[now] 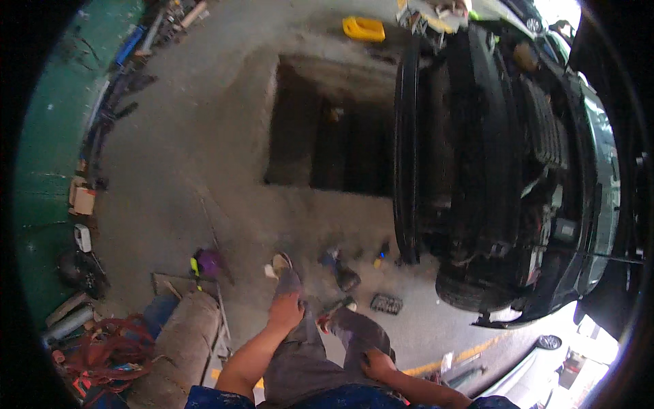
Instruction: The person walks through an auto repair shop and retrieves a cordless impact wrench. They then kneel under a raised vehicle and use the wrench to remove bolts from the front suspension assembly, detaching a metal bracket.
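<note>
My left hand (286, 312) lies over my left leg, fingers loosely extended and nothing visible in it. On my right thigh rests my right hand (377, 363), also with nothing showing in it and its fingers partly blurred. Beyond my feet, dark tools or parts (340, 273) lie on the concrete floor. A black slotted tray-like piece (386, 304) is on the floor ahead of my right knee. To the right stands a dark car (497, 136) with its front end opened up and a long black bar (407, 150) across its front.
A rectangular pit (293, 129) opens in the floor ahead, reaching under the car. A yellow object (364, 28) lies beyond it. At left are a rolled beige bundle (184, 347), tangled red straps (109, 354) and a purple item (212, 263). Clutter lines the green wall (51, 150).
</note>
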`<move>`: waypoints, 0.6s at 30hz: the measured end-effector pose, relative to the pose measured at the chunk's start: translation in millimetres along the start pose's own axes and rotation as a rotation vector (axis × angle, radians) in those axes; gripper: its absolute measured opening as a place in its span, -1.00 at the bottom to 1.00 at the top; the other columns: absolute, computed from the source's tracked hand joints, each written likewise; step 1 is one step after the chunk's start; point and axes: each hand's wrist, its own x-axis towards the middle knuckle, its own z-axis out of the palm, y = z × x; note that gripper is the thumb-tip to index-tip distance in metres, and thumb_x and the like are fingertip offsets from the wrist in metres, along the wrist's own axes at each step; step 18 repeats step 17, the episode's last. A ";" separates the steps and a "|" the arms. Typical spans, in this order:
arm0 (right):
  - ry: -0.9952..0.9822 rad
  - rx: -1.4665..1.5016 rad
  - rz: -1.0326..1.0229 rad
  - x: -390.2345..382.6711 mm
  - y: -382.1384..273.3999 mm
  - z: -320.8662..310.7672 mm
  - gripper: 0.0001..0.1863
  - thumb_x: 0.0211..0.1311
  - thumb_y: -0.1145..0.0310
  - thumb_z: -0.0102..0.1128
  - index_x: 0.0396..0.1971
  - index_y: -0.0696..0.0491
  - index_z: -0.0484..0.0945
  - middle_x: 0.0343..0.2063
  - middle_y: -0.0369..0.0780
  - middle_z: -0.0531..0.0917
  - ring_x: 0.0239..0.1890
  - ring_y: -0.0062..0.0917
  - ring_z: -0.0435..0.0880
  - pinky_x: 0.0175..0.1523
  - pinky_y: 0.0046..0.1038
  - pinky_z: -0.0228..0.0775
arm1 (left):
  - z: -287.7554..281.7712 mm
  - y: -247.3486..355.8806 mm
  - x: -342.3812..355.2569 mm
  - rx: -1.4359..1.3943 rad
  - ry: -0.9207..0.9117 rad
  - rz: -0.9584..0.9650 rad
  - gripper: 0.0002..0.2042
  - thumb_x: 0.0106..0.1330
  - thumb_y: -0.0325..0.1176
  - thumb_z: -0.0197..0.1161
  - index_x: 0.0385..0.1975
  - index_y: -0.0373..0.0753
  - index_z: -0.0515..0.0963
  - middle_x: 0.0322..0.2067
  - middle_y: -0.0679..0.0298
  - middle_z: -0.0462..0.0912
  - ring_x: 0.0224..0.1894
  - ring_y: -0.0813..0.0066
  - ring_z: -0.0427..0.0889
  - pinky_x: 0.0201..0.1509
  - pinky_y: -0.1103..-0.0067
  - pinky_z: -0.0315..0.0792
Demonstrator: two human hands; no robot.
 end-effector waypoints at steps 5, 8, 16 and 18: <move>0.438 0.005 0.267 -28.0 -68.0 -94.3 -0.45 0.09 0.13 0.32 0.04 0.11 0.50 -0.08 0.03 0.59 0.03 -0.05 0.56 0.09 -0.10 0.45 | -95.1 -35.1 -53.2 -0.227 0.199 -0.099 -0.55 0.30 -0.19 0.24 0.17 -0.19 0.44 -0.09 0.01 0.63 0.06 0.00 0.59 0.14 0.25 0.48; 0.681 0.129 0.307 -13.9 -82.2 -114.3 -0.56 0.12 0.14 0.31 -0.09 0.12 0.59 -0.13 0.01 0.62 -0.02 -0.09 0.60 0.06 -0.14 0.47 | -188.6 -22.4 -81.8 -0.535 0.111 -0.077 -0.59 0.33 -0.22 0.23 0.13 -0.23 0.48 -0.07 0.04 0.66 0.05 0.09 0.63 0.14 0.35 0.49; 0.208 0.268 0.344 61.3 -94.9 -176.8 -0.56 0.15 0.01 0.27 -0.11 0.04 0.63 0.02 -0.01 0.63 0.12 -0.13 0.57 0.18 -0.22 0.43 | -517.9 149.2 -73.8 -1.031 -0.250 1.176 -0.79 0.36 -0.38 0.23 -0.08 -0.29 0.62 -0.15 0.13 0.69 -0.06 0.13 0.67 0.13 0.28 0.47; 0.029 -0.056 0.116 73.8 -119.0 -215.6 -0.52 0.13 -0.03 0.31 -0.10 0.03 0.64 0.05 0.01 0.62 0.14 -0.16 0.57 0.21 -0.26 0.44 | -530.3 149.9 -80.7 -0.997 -0.210 1.154 -0.79 0.36 -0.38 0.23 -0.08 -0.29 0.62 -0.15 0.13 0.69 -0.06 0.13 0.67 0.13 0.28 0.47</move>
